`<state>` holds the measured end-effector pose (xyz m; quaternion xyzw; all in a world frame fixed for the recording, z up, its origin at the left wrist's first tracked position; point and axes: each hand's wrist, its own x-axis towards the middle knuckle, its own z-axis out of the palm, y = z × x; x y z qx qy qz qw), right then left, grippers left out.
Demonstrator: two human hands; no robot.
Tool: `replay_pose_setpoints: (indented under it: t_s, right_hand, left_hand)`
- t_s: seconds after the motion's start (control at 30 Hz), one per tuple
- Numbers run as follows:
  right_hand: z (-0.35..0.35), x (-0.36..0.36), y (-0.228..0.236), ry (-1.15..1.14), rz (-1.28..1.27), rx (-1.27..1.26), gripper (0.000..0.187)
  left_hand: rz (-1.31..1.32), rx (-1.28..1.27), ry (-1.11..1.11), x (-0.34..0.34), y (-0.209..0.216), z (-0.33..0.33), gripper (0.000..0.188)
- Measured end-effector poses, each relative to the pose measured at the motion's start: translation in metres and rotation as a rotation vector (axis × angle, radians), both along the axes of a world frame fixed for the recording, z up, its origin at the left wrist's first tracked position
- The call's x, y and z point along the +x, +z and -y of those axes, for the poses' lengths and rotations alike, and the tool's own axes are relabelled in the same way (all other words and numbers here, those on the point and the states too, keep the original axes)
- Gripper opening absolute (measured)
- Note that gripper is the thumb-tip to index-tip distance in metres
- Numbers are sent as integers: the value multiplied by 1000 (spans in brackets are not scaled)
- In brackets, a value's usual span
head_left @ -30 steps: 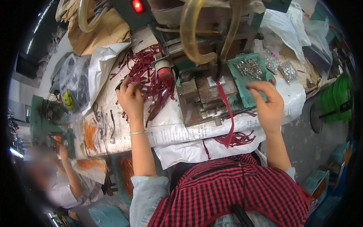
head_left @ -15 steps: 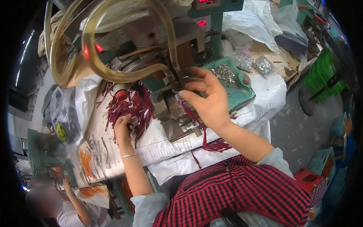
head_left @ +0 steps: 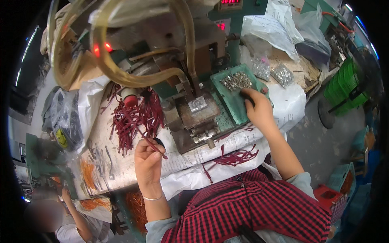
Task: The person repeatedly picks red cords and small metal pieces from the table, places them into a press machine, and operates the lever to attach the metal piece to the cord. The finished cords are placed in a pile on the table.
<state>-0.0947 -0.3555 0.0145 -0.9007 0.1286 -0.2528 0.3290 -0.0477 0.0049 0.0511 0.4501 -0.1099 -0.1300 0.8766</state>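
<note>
My left hand (head_left: 148, 162) is closed on a thin dark red strap (head_left: 156, 148), held in front of a tangled pile of similar straps (head_left: 135, 117). A dark covering shows on one of its fingertips. My right hand (head_left: 260, 110) is over the green tray (head_left: 231, 103), its thumb and forefinger apart beside a heap of small metal pieces (head_left: 238, 81). One of its fingertips is dark too. Between the hands stands a press machine (head_left: 194, 113) with a small shiny metal plate (head_left: 197, 104) on its bed. Nothing red shows at the press point.
Thick yellowish hoses (head_left: 133, 79) loop in front of the machine, beside a red round knob (head_left: 130, 101). More red straps (head_left: 237, 157) lie on white sheeting at the near edge. Bags of metal parts (head_left: 282, 75) sit beyond the tray. Another person (head_left: 77, 222) works at lower left.
My right hand has left the press point and moved right to the tray; the strap there is gone from it. My left hand has drawn a strap from the pile toward me.
</note>
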Motion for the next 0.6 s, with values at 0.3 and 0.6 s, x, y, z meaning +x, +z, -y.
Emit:
replay_pose_setpoints:
  t_s: [0.3, 0.6]
  right_hand:
    - [-8, 17, 0, 65, 132, -47, 31]
    - [-13, 0, -1, 65, 98, -23, 23]
  left_hand:
    - [1237, 730, 332, -6, 62, 78, 20]
    - [1589, 877, 477, 17, 47, 108, 27]
